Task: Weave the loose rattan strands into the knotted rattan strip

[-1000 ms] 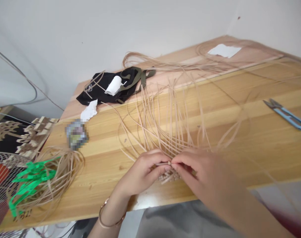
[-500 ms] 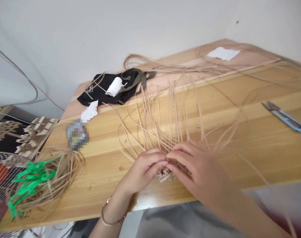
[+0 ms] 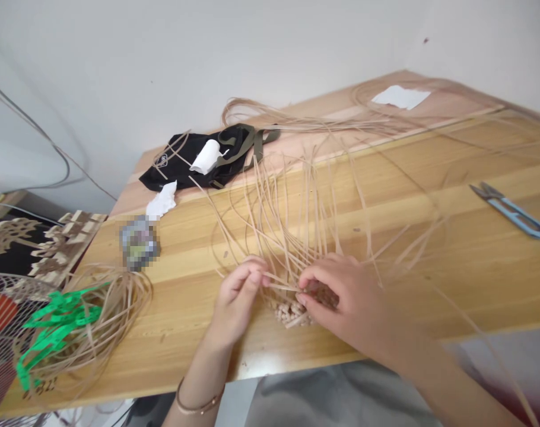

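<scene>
A small woven piece of tan cane strands (image 3: 292, 313) lies near the table's front edge, its long loose strands (image 3: 270, 207) fanning out toward the back. My left hand (image 3: 238, 296), with a bracelet on its wrist, pinches a cane strand (image 3: 281, 283) just left of the weave. That strand runs across to my right hand (image 3: 345, 290), which curls over the right part of the woven piece. Its thumb and forefinger close on the weave's edge, and its other fingers rest behind among the strands. The palm hides part of the weaving.
Blue thread snips (image 3: 514, 213) lie at the right. A coil of cane (image 3: 123, 302) with green ties (image 3: 60, 323) sits at the left. Farther back are a black bag (image 3: 185, 155), a white paper roll (image 3: 206, 157), paper scraps (image 3: 401, 96) and a pixelated object (image 3: 139, 242). The wooden table (image 3: 185, 362) ends in front.
My left hand has moved left, away from my right hand, drawing a strand out between them. More of the woven piece shows. My right hand stays at the weave.
</scene>
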The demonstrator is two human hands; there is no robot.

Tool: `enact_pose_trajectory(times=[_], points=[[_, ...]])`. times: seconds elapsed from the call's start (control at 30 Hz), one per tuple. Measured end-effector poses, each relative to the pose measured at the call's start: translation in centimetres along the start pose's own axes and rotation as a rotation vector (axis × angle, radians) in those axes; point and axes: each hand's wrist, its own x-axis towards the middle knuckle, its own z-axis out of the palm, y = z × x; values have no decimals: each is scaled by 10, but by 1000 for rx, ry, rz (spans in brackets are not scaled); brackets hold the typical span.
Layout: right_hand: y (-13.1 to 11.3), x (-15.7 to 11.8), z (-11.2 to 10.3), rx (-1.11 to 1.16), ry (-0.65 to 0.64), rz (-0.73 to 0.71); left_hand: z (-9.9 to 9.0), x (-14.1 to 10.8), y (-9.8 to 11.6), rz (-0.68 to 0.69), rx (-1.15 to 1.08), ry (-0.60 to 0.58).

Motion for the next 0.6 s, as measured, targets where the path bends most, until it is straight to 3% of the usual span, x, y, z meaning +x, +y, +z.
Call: enact_pose_trajectory(times=[0.13, 0.23, 0.37, 0.5, 0.6], points=[[-1, 1, -1, -8, -14, 6, -3, -5, 6, -185, -526, 84], [-2, 2, 0, -32, -19, 25, -1, -6, 15, -232, -806, 168], [-2, 4, 2, -60, -21, 22, -2, -2, 23, -172, -884, 309], [-1, 2, 1, -55, -12, -7, -15, 3, 27, -75, -882, 491], [0, 1, 0, -56, 1, -51, -26, 5, 29, -139, -894, 539]])
